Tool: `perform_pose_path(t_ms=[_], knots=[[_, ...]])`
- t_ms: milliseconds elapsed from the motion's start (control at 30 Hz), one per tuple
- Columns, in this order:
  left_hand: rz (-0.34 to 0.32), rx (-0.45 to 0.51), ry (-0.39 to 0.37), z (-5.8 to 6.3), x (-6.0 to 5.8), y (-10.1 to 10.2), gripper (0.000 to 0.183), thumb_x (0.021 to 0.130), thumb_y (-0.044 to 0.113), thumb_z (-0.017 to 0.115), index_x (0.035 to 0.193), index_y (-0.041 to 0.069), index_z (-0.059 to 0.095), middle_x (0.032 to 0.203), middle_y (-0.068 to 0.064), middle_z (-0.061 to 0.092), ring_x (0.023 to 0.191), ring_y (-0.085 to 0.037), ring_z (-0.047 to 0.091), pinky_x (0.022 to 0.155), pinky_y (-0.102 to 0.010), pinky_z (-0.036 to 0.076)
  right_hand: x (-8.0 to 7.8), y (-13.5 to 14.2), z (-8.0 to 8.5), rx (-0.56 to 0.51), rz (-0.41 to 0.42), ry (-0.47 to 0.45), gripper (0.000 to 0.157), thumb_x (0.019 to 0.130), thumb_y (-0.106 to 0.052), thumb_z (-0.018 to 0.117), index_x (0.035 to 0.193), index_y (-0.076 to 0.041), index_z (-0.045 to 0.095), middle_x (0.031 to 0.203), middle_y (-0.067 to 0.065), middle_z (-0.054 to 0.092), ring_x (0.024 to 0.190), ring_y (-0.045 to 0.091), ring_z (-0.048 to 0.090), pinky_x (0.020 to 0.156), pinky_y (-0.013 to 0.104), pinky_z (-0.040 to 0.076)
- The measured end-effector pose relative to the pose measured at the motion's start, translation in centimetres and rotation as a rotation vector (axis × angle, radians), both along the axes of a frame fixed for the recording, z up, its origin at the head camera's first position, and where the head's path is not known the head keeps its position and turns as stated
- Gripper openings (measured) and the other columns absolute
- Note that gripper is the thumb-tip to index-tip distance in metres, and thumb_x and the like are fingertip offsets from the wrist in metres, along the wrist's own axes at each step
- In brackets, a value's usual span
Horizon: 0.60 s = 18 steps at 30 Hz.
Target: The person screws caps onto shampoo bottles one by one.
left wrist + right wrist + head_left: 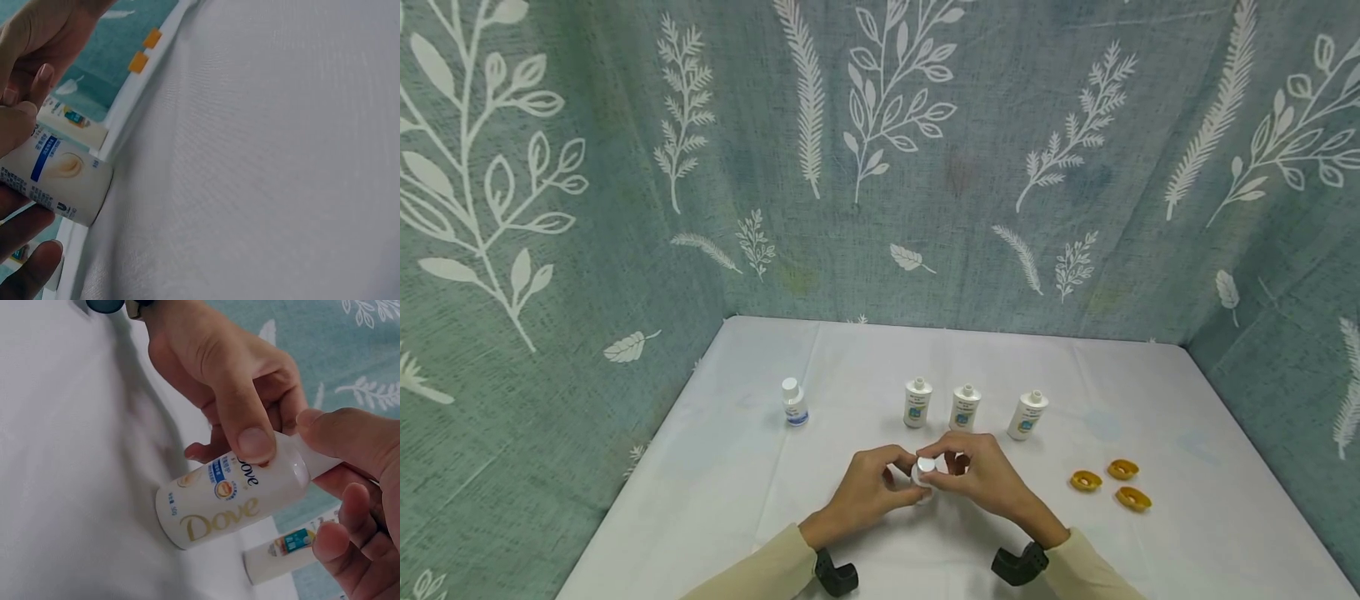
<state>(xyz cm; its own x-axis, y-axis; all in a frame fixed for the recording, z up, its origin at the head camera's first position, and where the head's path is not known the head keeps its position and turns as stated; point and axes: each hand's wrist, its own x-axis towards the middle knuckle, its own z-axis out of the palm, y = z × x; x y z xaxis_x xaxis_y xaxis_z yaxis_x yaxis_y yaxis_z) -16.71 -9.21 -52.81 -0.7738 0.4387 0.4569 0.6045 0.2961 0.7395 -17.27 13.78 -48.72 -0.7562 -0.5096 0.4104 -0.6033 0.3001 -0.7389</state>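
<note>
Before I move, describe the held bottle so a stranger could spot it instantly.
On the white table, toward the camera, the left hand holds a white Dove bottle while the right hand pinches its cap. Four other bottles stand beyond; this alone is in hand.

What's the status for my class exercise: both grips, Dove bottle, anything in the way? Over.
Left grip holds Dove bottle. Right grip pinches its white cap. Nothing visibly in the way; three white bottles stand beyond.

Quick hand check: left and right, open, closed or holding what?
Left hand: closed, gripping the Dove bottle by its body.
Right hand: closed, pinching that bottle's white cap.
</note>
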Motion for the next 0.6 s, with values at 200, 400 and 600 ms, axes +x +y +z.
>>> perform_pose_path(t_ms=[200,400,600], knots=[[0.042,-0.025,-0.003,0.2,-0.1,0.3,0.035,0.083,0.032,0.089,0.108,0.012,0.074,0.099,0.008,0.076,0.088,-0.009,0.071,0.065,-0.027,0.059,0.0,0.4,0.5,0.043,-0.008,-0.044,0.027,0.089,-0.027,0.083,0.115,-0.022,0.077,0.095,-0.009,0.073,0.072,0.007,0.057,0.059,0.025,0.053],[0.018,-0.023,-0.014,0.0,-0.2,0.1,0.042,0.081,0.029,0.089,0.116,0.012,0.074,0.105,0.005,0.076,0.089,-0.012,0.072,0.065,-0.025,0.059,0.1,1.1,-0.5,0.063,-0.018,-0.068,0.04,0.086,-0.029,0.085,0.124,-0.02,0.073,0.109,-0.01,0.07,0.077,0.01,0.062,0.061,0.027,0.056],[-0.02,-0.02,-0.038,-0.4,-0.2,-0.3,0.044,0.078,0.025,0.091,0.118,0.014,0.074,0.108,0.005,0.075,0.09,-0.012,0.072,0.066,-0.026,0.06,0.3,1.4,-1.6,0.069,-0.03,-0.048,0.04,0.085,-0.029,0.086,0.122,-0.02,0.072,0.109,-0.008,0.068,0.077,0.009,0.062,0.061,0.025,0.056]])
